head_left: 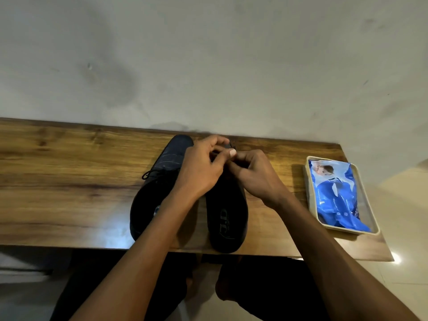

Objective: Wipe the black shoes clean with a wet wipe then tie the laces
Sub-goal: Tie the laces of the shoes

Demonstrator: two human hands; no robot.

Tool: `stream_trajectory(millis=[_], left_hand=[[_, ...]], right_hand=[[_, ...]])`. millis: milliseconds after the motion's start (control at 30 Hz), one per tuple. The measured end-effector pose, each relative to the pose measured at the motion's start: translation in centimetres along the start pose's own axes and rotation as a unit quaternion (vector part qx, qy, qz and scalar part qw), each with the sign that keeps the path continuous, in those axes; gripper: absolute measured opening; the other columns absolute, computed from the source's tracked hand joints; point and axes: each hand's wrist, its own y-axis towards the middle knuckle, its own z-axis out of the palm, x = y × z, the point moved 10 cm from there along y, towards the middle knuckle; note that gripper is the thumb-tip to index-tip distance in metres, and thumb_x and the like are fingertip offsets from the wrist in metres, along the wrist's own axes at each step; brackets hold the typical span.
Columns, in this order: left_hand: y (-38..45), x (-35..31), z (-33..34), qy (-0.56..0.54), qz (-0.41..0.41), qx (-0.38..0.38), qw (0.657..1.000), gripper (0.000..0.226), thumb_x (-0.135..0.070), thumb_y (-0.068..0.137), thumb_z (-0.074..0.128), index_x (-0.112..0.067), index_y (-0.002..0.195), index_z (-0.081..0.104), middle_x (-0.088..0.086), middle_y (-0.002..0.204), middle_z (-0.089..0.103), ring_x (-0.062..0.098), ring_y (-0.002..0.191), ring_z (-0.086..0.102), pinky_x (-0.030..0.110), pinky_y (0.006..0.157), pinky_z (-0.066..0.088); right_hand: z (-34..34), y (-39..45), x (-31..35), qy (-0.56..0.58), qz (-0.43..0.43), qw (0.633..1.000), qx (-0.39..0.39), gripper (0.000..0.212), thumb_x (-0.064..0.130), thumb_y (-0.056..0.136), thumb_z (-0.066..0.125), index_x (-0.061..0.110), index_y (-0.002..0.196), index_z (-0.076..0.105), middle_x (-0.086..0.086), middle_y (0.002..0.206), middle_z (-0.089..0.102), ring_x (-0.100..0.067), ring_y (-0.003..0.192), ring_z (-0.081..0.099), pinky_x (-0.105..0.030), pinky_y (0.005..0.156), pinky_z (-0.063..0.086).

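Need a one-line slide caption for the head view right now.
Both hands, left and right, work the laces of the right black shoe beside the wet wipes pack.

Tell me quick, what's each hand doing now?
Left hand: fingers curled, pinching the right shoe's lace.
Right hand: fingers curled at the same lace, apparently pinching it.

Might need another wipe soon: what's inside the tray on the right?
The cream tray holds one blue wet wipe pack, lying flat and filling most of it. Anything beneath the pack is covered, so I cannot tell.
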Motion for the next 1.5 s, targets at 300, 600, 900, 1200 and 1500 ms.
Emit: stream_trajectory(millis=[300, 600, 900, 1200, 1500], left_hand=[[-1.2, 3.1, -0.5, 0.058, -0.073, 0.033, 0.995, 0.018, -0.026, 0.089, 0.073, -0.023, 0.105, 0.078, -0.008, 0.095, 0.076, -0.004, 0.084, 0.066, 0.001, 0.065, 0.046], [-1.5, 2.9, -0.4, 0.117, -0.063, -0.004, 0.991, 0.006, -0.024, 0.088, 0.074, -0.023, 0.09, 0.08, -0.006, 0.083, 0.075, 0.002, 0.075, 0.067, 0.011, 0.06, 0.047], [-1.4, 2.5, -0.3, 0.119, -0.042, 0.02, 0.992, 0.011, -0.024, 0.091, 0.071, -0.019, 0.095, 0.08, -0.006, 0.088, 0.075, 0.0, 0.08, 0.065, 0.014, 0.069, 0.049], [-1.2, 2.5, -0.7, 0.125, -0.06, 0.021, 0.99, 0.01, -0.025, 0.09, 0.072, -0.02, 0.094, 0.08, -0.004, 0.092, 0.076, 0.004, 0.087, 0.067, 0.012, 0.069, 0.046], [-1.3, 2.9, -0.7, 0.099, -0.084, 0.034, 0.991, 0.009, -0.027, 0.087, 0.075, -0.022, 0.092, 0.08, -0.006, 0.095, 0.076, 0.003, 0.093, 0.066, 0.013, 0.078, 0.043]], right_hand=[[-0.1, 0.1, -1.8, 0.122, 0.094, 0.988, -0.007, 0.019, 0.019, 0.097, 0.066, 0.005, 0.094, 0.077, -0.008, 0.076, 0.073, -0.008, 0.066, 0.065, -0.019, 0.058, 0.048], [-1.0, 0.4, 0.1, -0.101, 0.004, 0.993, -0.055, 0.012, 0.024, 0.092, 0.072, 0.019, 0.102, 0.075, 0.005, 0.084, 0.077, -0.003, 0.073, 0.071, -0.015, 0.065, 0.055], [-0.5, -0.2, 0.8, -0.235, -0.021, 0.971, 0.048, 0.017, 0.03, 0.097, 0.063, 0.019, 0.096, 0.076, 0.017, 0.084, 0.063, 0.003, 0.078, 0.057, -0.012, 0.064, 0.039], [-1.2, -0.2, -0.7, -0.161, 0.022, 0.986, 0.043, 0.015, 0.038, 0.088, 0.074, 0.023, 0.091, 0.076, 0.009, 0.081, 0.073, 0.0, 0.075, 0.067, -0.018, 0.063, 0.051], [-3.6, -1.8, -1.9, 0.004, 0.09, 0.995, 0.045, 0.029, 0.026, 0.1, 0.057, 0.015, 0.076, 0.069, 0.006, 0.074, 0.067, -0.015, 0.074, 0.061, -0.03, 0.064, 0.046]])
